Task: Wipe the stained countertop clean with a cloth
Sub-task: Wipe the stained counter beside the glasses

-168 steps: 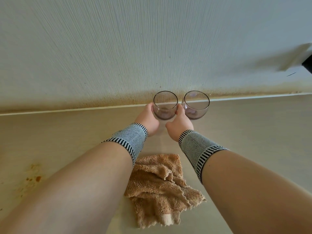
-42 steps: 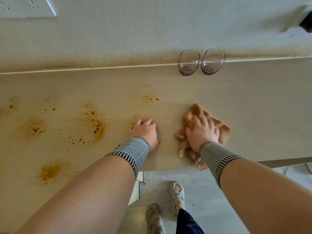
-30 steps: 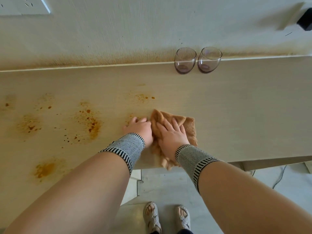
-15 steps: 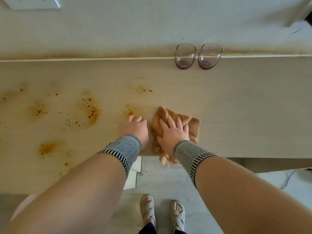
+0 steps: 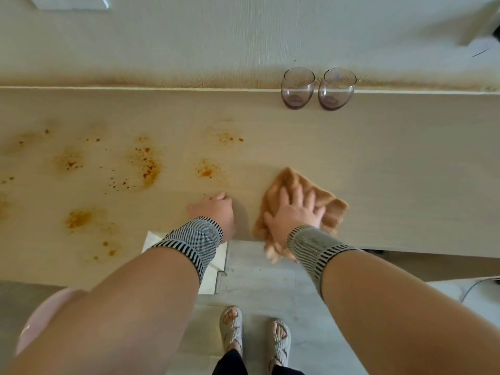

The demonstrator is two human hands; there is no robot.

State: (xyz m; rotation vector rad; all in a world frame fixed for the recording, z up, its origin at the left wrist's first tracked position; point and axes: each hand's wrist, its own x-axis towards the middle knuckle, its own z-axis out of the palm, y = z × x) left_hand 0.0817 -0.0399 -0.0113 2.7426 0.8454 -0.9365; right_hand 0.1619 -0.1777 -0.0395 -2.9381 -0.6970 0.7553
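Observation:
A tan fluffy cloth lies on the pale countertop near its front edge, with part of it hanging over the edge. My right hand presses flat on the cloth with fingers spread. My left hand rests on the bare counter just left of the cloth, fingers loosely bent, holding nothing. Orange-brown stains are scattered over the left half of the counter, the nearest one just beyond my left hand.
Two empty tinted glasses stand side by side against the wall at the back right. A wall outlet plate shows at the top left. A pink round object sits low on the left. My sandalled feet stand on the floor below.
My right hand has slid the cloth to the right along the front edge, away from my left hand. The left hand has stayed in place.

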